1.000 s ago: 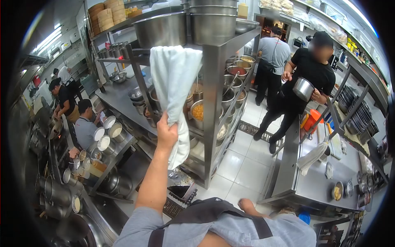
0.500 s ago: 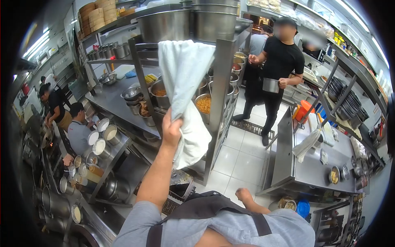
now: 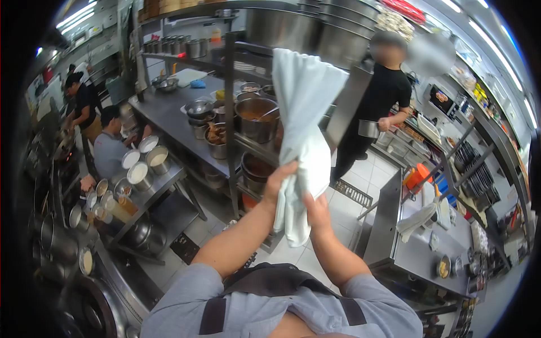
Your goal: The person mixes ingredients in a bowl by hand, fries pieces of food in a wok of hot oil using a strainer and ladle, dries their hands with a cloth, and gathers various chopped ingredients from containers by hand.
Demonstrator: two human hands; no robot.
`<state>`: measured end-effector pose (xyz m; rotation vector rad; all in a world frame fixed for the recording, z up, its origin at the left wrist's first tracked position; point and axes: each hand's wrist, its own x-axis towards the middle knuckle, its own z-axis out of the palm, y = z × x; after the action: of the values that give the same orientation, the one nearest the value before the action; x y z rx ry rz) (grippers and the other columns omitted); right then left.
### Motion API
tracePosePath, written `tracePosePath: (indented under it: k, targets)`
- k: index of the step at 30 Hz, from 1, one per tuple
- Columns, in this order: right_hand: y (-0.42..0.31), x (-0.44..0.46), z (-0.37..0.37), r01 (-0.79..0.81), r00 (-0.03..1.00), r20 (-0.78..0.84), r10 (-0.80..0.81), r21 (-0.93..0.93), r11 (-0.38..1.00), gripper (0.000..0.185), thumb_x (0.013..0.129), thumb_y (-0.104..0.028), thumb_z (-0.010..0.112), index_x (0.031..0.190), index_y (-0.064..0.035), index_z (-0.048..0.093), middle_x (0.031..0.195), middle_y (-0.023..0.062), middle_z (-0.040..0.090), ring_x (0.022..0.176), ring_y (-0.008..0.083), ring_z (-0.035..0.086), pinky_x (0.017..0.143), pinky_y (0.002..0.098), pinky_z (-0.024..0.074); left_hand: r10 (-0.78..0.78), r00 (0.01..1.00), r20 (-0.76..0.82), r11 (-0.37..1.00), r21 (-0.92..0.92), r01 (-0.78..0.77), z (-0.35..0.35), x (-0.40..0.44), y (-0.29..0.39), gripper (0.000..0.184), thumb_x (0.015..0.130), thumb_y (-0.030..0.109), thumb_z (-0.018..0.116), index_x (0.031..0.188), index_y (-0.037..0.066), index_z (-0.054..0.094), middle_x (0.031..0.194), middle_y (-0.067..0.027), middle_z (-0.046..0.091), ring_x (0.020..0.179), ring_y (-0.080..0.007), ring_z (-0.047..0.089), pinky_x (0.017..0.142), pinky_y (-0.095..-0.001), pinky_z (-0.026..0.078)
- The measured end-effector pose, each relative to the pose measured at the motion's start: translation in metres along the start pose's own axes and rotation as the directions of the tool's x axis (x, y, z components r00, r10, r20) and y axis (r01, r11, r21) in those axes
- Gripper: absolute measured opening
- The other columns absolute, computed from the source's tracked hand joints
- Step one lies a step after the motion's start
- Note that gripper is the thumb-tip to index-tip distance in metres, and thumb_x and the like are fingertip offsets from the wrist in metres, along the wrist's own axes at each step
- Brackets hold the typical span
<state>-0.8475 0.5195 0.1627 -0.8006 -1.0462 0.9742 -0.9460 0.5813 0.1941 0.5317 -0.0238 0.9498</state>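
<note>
A white cloth (image 3: pixel 307 141) is held up in front of me, bunched in the middle, with its top fanned out and its lower end hanging in folds. My left hand (image 3: pixel 280 181) is closed around the bunched middle from the left side. On the right side, my right hand (image 3: pixel 317 213) is closed against the lower folds; its fingertips are slightly blurred and partly hidden by the fabric. Behind the cloth stands a steel rack (image 3: pixel 231 107) carrying pots, including a large pot of brown sauce (image 3: pixel 256 119).
Beyond the rack, a person in black (image 3: pixel 380 98) holds a steel pot (image 3: pixel 369 129). Two more people work at the far left, near several open containers (image 3: pixel 137 172). To the right is a steel counter (image 3: pixel 420 262) with another cloth (image 3: pixel 416 222) draped over its edge.
My right hand has come up from beside my body onto the cloth. The view has shifted, and the person in black now stands closer behind the rack.
</note>
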Motion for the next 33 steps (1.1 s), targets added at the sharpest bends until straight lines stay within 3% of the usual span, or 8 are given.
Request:
tracePosePath:
  k: [7, 9, 14, 19, 23, 27, 29, 33]
  targets:
    - [0.004, 0.030, 0.020, 0.135, 0.984, -0.096, -0.150, -0.141, 0.981, 0.035, 0.076, -0.006, 0.060, 0.108, 0.0062, 0.055, 0.099, 0.0100, 0.061, 0.088, 0.0173, 0.057, 0.079, 0.0278, 0.0433, 0.126, 0.988, 0.085, 0.904, 0.401, -0.149, -0.030, -0.051, 0.029, 0.055, 0.082, 0.023, 0.054, 0.127, -0.002, 0.038, 0.120, -0.0133, 0.047, 0.111, -0.0199, 0.046, 0.095, -0.0310, 0.036]
    - [0.013, 0.036, 0.018, 0.166, 0.968, -0.177, -0.176, -0.069, 0.984, 0.032, 0.077, -0.006, 0.057, 0.106, 0.0067, 0.056, 0.098, 0.0098, 0.061, 0.089, 0.0183, 0.058, 0.081, 0.0282, 0.0431, 0.408, 0.908, 0.089, 0.560, 0.761, -0.327, -0.036, -0.058, 0.042, 0.059, 0.083, 0.026, 0.053, 0.130, -0.004, 0.034, 0.127, -0.0149, 0.042, 0.119, -0.0210, 0.040, 0.100, -0.0324, 0.031]
    - [0.027, 0.025, 0.054, 0.291, 0.947, -0.039, -0.320, -0.321, 0.901, 0.032, 0.080, -0.012, 0.057, 0.106, 0.0051, 0.054, 0.093, 0.0111, 0.062, 0.086, 0.0183, 0.058, 0.076, 0.0306, 0.0448, 0.532, 0.798, 0.284, 0.005, 0.941, -0.339, 0.006, -0.036, 0.036, 0.059, 0.078, 0.019, 0.061, 0.126, -0.007, 0.037, 0.122, -0.0249, 0.047, 0.111, -0.0315, 0.051, 0.090, -0.0334, 0.041]
    - [0.021, 0.027, 0.040, 0.281, 0.958, 0.166, -0.235, -0.362, 0.889, 0.032, 0.080, -0.011, 0.060, 0.107, 0.0029, 0.054, 0.092, 0.0076, 0.062, 0.085, 0.0199, 0.058, 0.076, 0.0311, 0.0451, 0.529, 0.824, 0.206, 0.188, 0.918, -0.350, -0.007, -0.027, 0.040, 0.043, 0.079, 0.017, 0.062, 0.115, -0.003, 0.049, 0.097, -0.0209, 0.061, 0.091, -0.0307, 0.061, 0.079, -0.0342, 0.046]
    - [0.038, -0.016, 0.004, 0.510, 0.859, 0.456, -0.233, -0.717, 0.475, 0.042, 0.070, -0.012, 0.071, 0.108, -0.0019, 0.058, 0.111, 0.0183, 0.056, 0.097, 0.0298, 0.058, 0.076, 0.0353, 0.0476, 0.535, 0.821, 0.198, 0.139, 0.938, -0.317, -0.032, -0.010, 0.055, 0.033, 0.080, 0.011, 0.061, 0.110, 0.000, 0.052, 0.088, -0.0188, 0.064, 0.084, -0.0286, 0.064, 0.072, -0.0337, 0.048]
    - [0.149, -0.128, -0.104, -0.141, 0.953, -0.001, 0.304, -0.888, 0.438, 0.034, 0.080, -0.024, 0.062, 0.111, -0.0098, 0.060, 0.113, 0.0213, 0.055, 0.097, 0.0345, 0.055, 0.076, 0.0374, 0.0472, 0.529, 0.775, 0.346, -0.065, 0.927, -0.369, -0.050, 0.008, 0.054, 0.034, 0.081, 0.011, 0.060, 0.111, 0.000, 0.049, 0.090, -0.0197, 0.063, 0.086, -0.0337, 0.063, 0.072, -0.0356, 0.048]
    - [0.190, -0.212, -0.173, -0.099, 0.832, -0.036, 0.554, -0.991, 0.085, 0.032, 0.081, -0.028, 0.058, 0.108, -0.0103, 0.062, 0.107, 0.0199, 0.058, 0.092, 0.0353, 0.057, 0.078, 0.0401, 0.0459, 0.523, 0.791, 0.319, -0.029, 0.933, -0.357, -0.051, 0.011, 0.056, 0.035, 0.080, 0.012, 0.061, 0.111, 0.001, 0.048, 0.090, -0.0201, 0.063, 0.086, -0.0343, 0.062, 0.072, -0.0358, 0.048]
    - [0.235, -0.327, -0.288, -0.117, 0.533, -0.137, 0.835, -0.989, -0.088, 0.028, 0.080, -0.024, 0.056, 0.100, -0.0081, 0.064, 0.100, 0.0199, 0.060, 0.089, 0.0348, 0.059, 0.078, 0.0405, 0.0466, 0.520, 0.784, 0.338, -0.059, 0.931, -0.361, -0.049, 0.011, 0.062, 0.040, 0.077, 0.015, 0.065, 0.110, 0.001, 0.048, 0.091, -0.0212, 0.063, 0.087, -0.0348, 0.062, 0.074, -0.0355, 0.048]
